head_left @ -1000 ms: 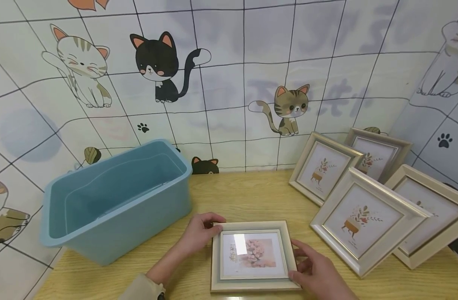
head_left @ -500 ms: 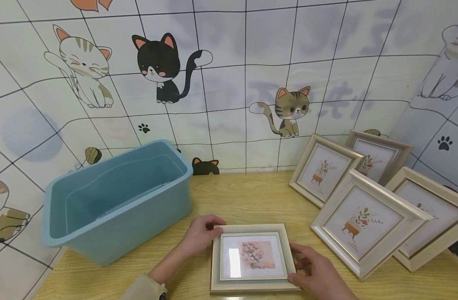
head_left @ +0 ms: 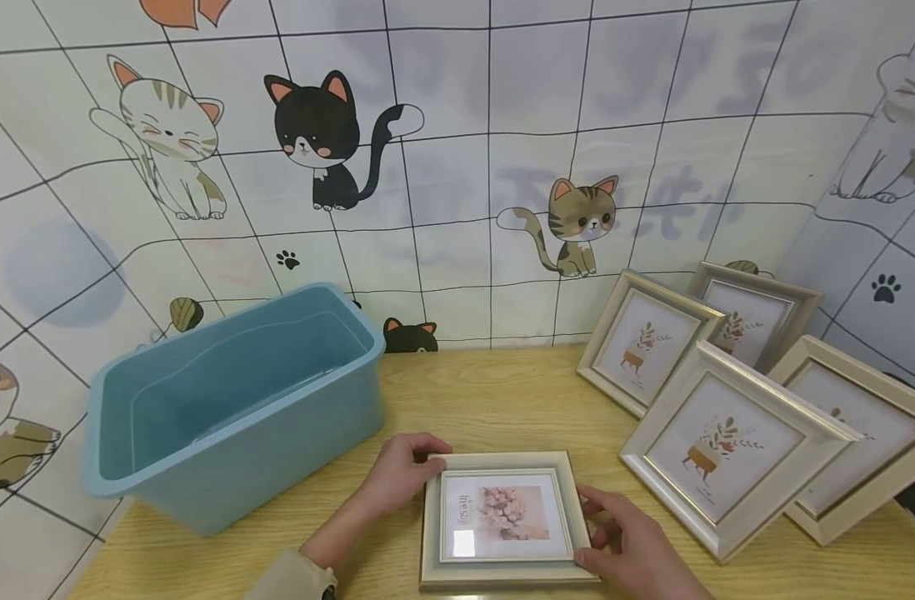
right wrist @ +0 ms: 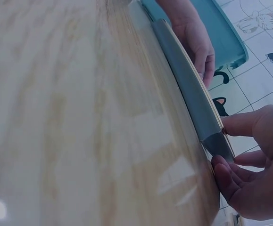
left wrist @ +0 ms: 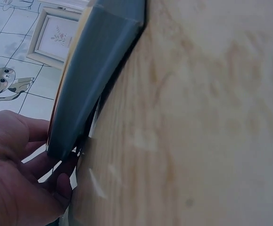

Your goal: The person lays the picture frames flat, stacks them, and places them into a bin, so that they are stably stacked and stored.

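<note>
Cream moulding [head_left: 430, 542] is edging the picture frame [head_left: 495, 546], which is lying face up on the wood-grain tabletop [head_left: 495, 400] between the person's two hands, with the blue bin [head_left: 270, 454] sitting to its left and four standing frames [head_left: 716, 450] leaning about to its right. Whether its underside is fully touching the tabletop is staying unclear. Judging by its size against the hands, the picture frame is probably going to be light and stiff, not bending when held by opposite sides. Its clear front panel [head_left: 464, 543] is catching a bright reflection, so it is likely being smooth, slippery and the most fragile part, whether glass or plastic; the moulding and corners are offering the safer hold.

The left hand [head_left: 402, 471] is gripping the far-left corner, its thumb lying over the top face and its fingers curling around and beneath the edge. The right hand [head_left: 630, 542] is pinching the right side, fingers and thumb closing on the moulding toward the near corner, some fingertips tucking under it. Both forearms are angling inward from the near side, the left one wearing a pale sleeve [head_left: 288, 577].
</note>
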A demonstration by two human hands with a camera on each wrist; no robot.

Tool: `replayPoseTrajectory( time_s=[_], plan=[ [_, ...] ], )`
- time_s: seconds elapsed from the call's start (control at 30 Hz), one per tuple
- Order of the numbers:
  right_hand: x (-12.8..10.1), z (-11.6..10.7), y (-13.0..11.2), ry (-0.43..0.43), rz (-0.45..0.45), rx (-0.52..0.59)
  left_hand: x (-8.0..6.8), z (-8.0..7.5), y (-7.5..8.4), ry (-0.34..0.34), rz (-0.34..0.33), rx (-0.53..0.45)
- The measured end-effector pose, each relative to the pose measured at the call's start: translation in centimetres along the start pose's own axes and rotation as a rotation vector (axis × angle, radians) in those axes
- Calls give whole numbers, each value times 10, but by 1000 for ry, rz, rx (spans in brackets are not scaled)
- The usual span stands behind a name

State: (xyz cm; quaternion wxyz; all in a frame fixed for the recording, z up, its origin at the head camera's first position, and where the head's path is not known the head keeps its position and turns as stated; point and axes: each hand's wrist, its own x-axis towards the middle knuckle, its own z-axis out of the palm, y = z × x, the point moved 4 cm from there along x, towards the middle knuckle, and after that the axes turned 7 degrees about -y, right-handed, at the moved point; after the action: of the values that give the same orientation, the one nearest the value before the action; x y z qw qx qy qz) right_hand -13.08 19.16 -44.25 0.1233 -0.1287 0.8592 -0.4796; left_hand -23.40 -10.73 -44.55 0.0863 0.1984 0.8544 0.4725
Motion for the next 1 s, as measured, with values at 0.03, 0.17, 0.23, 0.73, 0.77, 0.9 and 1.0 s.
replayPoseTrajectory(
  time_s=[0.03, 0.17, 0.23, 0.73, 0.77, 0.9, 1.0],
  plan=[
    [0, 0, 0, -5, 1, -1, 0, 0, 0, 0, -4, 5],
    [1, -1, 0, -25, -25, -21, 3, 0, -2, 10, -17, 23],
    [2, -2, -1, -28, -43, -31, 5, 0, -3, 16, -17, 26],
    [12, -4, -5, 42, -50, -93, 14, -3, -4, 34, -41, 37],
    [13, -4, -5, 43, -51, -91, 15, -3, -4, 35, -43, 39],
    [13, -4, -6, 49, -59, -93, 16, -4, -3, 38, -58, 43],
    [13, -4, -5, 50, -66, -98, 16, -4, -2, 40, -69, 41]
  ],
)
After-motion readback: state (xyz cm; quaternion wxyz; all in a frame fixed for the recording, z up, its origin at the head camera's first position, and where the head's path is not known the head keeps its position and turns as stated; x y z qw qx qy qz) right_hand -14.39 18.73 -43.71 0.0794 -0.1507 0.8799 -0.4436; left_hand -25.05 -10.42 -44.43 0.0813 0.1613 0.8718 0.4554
